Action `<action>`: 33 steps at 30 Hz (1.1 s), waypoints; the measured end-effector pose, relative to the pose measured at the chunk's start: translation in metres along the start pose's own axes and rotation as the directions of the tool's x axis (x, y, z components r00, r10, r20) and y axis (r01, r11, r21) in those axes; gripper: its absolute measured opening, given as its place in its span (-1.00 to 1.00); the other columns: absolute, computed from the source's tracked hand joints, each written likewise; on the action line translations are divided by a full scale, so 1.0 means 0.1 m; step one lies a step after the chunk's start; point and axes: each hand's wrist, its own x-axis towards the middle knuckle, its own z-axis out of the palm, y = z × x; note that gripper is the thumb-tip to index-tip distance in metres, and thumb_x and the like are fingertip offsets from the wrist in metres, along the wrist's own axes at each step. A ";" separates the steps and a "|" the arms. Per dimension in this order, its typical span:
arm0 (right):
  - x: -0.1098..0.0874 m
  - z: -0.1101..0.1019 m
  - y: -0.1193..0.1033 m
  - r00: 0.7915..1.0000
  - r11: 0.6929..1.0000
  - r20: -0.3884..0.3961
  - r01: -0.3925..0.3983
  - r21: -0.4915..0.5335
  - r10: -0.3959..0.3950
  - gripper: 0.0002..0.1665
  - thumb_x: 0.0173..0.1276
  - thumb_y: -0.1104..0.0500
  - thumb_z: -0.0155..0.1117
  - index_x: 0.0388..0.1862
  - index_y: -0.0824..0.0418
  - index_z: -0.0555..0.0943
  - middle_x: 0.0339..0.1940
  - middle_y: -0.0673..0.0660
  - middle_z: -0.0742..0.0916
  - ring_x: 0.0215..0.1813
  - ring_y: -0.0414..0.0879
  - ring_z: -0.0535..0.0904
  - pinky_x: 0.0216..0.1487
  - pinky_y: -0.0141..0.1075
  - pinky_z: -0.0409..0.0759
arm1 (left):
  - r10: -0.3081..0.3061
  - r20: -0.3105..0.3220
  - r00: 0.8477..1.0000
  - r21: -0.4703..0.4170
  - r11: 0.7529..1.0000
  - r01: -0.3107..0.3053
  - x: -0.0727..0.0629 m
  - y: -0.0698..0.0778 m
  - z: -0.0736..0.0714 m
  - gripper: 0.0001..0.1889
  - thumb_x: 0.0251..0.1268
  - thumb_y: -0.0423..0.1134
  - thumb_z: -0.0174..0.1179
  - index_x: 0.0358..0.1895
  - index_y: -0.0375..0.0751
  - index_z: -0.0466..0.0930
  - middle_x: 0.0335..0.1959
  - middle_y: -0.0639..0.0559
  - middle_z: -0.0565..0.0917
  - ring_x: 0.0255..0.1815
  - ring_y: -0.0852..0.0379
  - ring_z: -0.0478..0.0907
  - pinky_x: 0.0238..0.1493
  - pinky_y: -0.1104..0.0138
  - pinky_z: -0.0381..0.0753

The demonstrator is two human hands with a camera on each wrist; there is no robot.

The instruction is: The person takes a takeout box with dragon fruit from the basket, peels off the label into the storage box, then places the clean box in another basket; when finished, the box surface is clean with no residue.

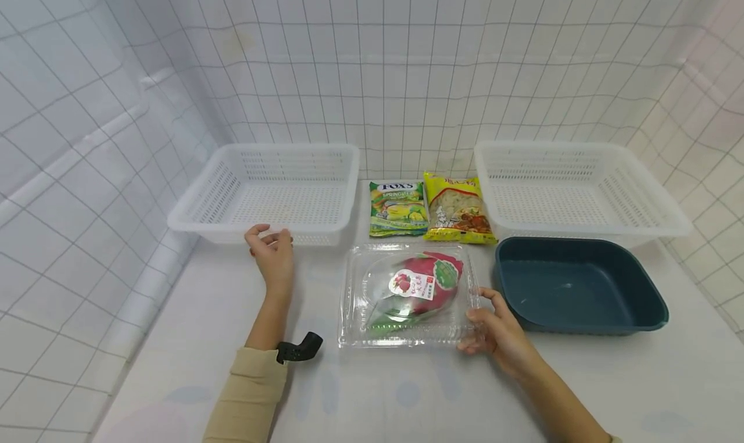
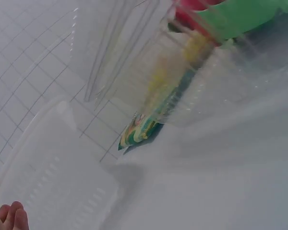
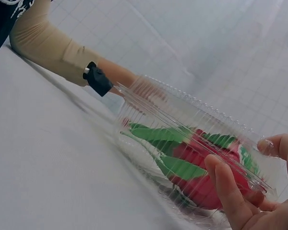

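My right hand [image 1: 500,333] grips the right end of a clear plastic clamshell box [image 1: 356,301], thumb and fingers at its edge. Inside lies a red and green dragon fruit [image 1: 437,299], seen through the lid, which bears a white label [image 1: 413,284] with a fruit picture. In the right wrist view the box [image 3: 149,96] tilts, fingertips along its rim. My left hand [image 1: 273,252] hangs loosely curled at the front rim of the left white basket [image 1: 261,226], holding nothing. The left wrist view catches its fingertips [image 2: 20,219] beside that basket.
Behind the box lie a green FOX'S candy bag [image 1: 398,210] and a yellow food packet [image 1: 459,210]. A second white basket [image 1: 581,226] stands at the back right, with a dark blue basin [image 1: 581,288] before it. Grid-patterned cloth walls [image 1: 418,75] enclose the back and sides.
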 end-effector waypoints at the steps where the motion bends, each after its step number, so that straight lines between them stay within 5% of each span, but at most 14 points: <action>1: 0.00 0.00 -0.01 1.000 1.000 -0.011 -0.013 -0.016 0.013 -0.45 0.41 0.30 -0.04 0.28 0.30 0.00 -0.52 0.16 0.63 -0.52 -0.06 0.71 -0.46 -0.33 0.66 | 0.022 0.009 1.000 0.047 0.999 -0.022 -0.02 0.00 0.01 -0.73 0.39 -0.34 0.03 0.05 -0.14 0.21 -0.30 0.01 0.39 -0.37 0.10 0.46 -0.34 0.46 0.46; 7: 0.00 0.02 -0.05 0.991 0.981 -0.124 -0.067 -0.181 0.045 -0.34 0.42 0.21 0.04 0.38 0.37 0.03 -0.39 0.20 0.61 -0.49 0.02 0.72 -0.42 -0.24 0.68 | 0.121 0.090 0.989 0.153 0.979 -0.134 -0.14 0.07 0.06 -0.82 0.30 -0.39 0.02 -0.07 -0.19 0.35 -0.46 0.04 0.38 -0.57 0.25 0.27 -0.57 0.48 0.27; 14: -0.04 0.06 -0.07 0.972 0.934 -0.226 -0.028 -0.355 -0.057 -0.38 0.45 0.16 0.15 0.35 0.42 0.22 -0.46 0.13 0.56 -0.58 -0.06 0.62 -0.44 -0.21 0.67 | 0.049 0.265 0.963 0.144 0.986 -0.089 -0.26 0.19 0.12 -0.81 0.36 -0.36 0.01 -0.01 -0.25 0.39 -0.35 -0.03 0.48 -0.42 0.00 0.52 -0.46 0.48 0.44; 18: -0.08 0.08 -0.06 0.945 0.843 -0.277 -0.002 -0.537 -0.175 -0.45 0.40 0.05 0.26 0.23 0.36 0.44 -0.58 0.09 0.46 -0.68 -0.10 0.47 -0.54 -0.30 0.59 | -0.040 0.375 0.926 0.205 0.978 -0.041 -0.36 0.17 0.11 -0.78 0.42 -0.30 0.01 0.06 -0.25 0.40 -0.23 -0.20 0.55 -0.28 -0.11 0.58 -0.31 0.45 0.53; 26: -0.13 0.13 -0.12 0.914 0.652 -0.281 -0.024 -0.758 -0.293 -0.46 0.41 -0.15 0.20 0.11 0.26 0.57 -0.59 0.05 0.50 -0.62 -0.14 0.40 -0.58 -0.33 0.38 | -0.145 0.602 0.785 0.333 0.939 -0.082 -0.65 0.10 0.01 -0.59 0.53 -0.07 -0.04 0.27 -0.23 0.29 -0.08 -0.21 0.50 -0.18 -0.07 0.50 -0.26 0.30 0.52; 29: -0.14 0.13 -0.16 0.897 0.576 -0.267 -0.018 -0.817 -0.351 -0.45 0.41 -0.16 0.20 0.06 0.28 0.60 -0.60 0.02 0.48 -0.59 -0.17 0.37 -0.56 -0.33 0.34 | -0.153 0.627 0.764 0.318 0.945 -0.072 -0.76 0.10 -0.01 -0.56 0.51 -0.05 0.00 0.30 -0.19 0.27 -0.11 -0.17 0.48 -0.23 -0.01 0.47 -0.30 0.30 0.52; 33: -0.11 0.11 -0.26 0.871 0.513 -0.235 0.022 -0.858 -0.430 -0.47 0.40 -0.13 0.22 0.04 0.31 0.59 -0.63 0.01 0.45 -0.61 -0.15 0.35 -0.60 -0.34 0.32 | -0.154 0.624 0.766 0.269 0.963 -0.025 -0.85 0.07 -0.03 -0.55 0.44 -0.14 0.11 0.29 -0.17 0.27 -0.18 -0.12 0.48 -0.35 0.08 0.45 -0.36 0.34 0.52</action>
